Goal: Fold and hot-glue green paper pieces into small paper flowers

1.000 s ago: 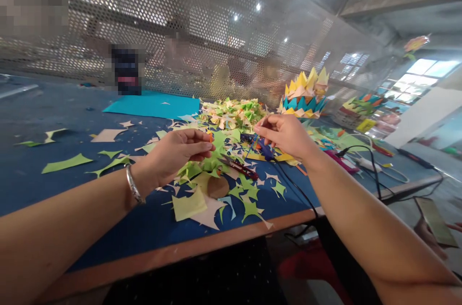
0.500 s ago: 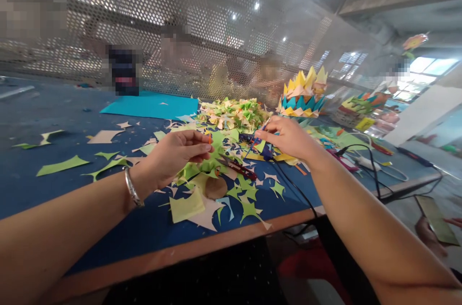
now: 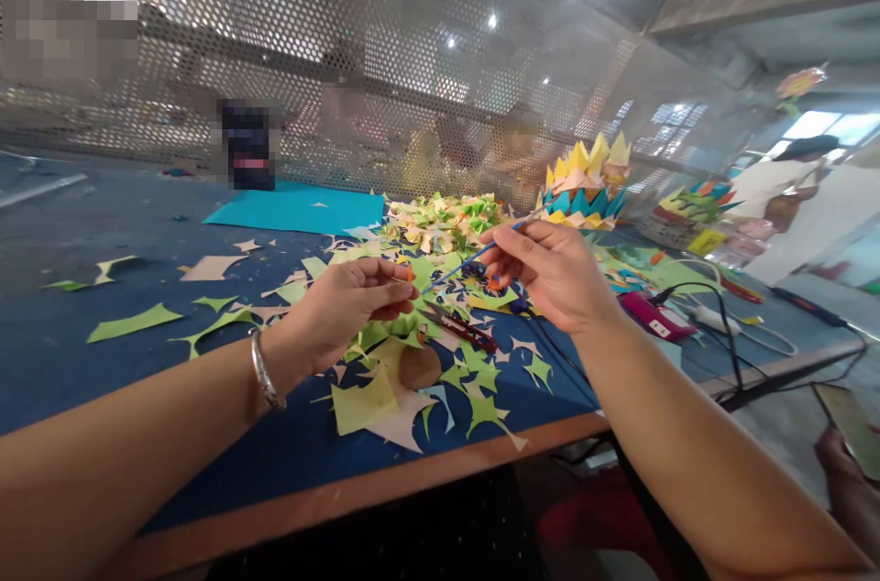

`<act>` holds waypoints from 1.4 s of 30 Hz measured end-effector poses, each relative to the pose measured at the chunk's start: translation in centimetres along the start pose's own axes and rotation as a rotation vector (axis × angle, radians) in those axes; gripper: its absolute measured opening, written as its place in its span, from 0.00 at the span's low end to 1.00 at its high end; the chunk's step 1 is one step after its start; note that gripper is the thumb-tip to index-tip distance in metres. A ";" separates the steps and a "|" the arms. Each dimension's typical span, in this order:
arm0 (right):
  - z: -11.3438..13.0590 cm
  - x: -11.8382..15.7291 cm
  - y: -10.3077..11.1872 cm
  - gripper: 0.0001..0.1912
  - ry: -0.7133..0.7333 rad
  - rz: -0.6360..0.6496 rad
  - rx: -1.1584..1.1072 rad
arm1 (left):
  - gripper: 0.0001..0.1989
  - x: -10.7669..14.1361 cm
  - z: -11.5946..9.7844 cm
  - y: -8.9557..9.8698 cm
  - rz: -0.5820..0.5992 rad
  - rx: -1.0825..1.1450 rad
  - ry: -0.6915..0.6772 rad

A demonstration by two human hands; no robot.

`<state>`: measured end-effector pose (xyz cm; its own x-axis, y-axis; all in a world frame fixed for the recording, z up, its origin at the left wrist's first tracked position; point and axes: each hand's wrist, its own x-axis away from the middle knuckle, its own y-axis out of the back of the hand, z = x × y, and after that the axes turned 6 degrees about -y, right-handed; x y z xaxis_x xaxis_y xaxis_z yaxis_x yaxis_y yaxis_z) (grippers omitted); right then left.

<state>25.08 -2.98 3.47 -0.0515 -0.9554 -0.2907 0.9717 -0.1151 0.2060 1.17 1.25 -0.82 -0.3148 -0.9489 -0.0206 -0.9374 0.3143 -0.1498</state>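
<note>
Blue stick (image 3: 457,268), pinched in the right hand (image 3: 554,268), now slants across, its tip right beside the left hand (image 3: 347,301); a moment ago it pointed down toward the paper scraps (image 3: 485,414). That left hand grips a small orange piece (image 3: 410,273) above the table (image 3: 302,434), beyond its front edge.

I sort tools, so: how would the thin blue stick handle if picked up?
The blue stick seems stiff, running straight out from the right hand. It's probably light, being so slim. It might roll, though I can't tell whether it's round.
</note>
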 end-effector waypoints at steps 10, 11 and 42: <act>-2.2 -0.4 -2.8 0.11 -0.051 -0.022 -0.230 | 0.09 1.0 -0.9 -0.7 -0.023 0.219 0.088; -2.3 -0.4 -2.9 0.11 -0.057 -0.023 -0.247 | 0.09 1.1 -0.9 -0.8 -0.019 0.229 0.102; -2.7 0.5 -2.7 0.15 0.001 0.056 -0.300 | 0.18 0.8 -1.6 -0.1 0.110 0.251 0.217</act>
<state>23.03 -2.38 0.26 0.0040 -0.9576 -0.2880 0.9977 0.0233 -0.0638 0.79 0.53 0.81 -0.4619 -0.8730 0.1564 -0.8386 0.3724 -0.3976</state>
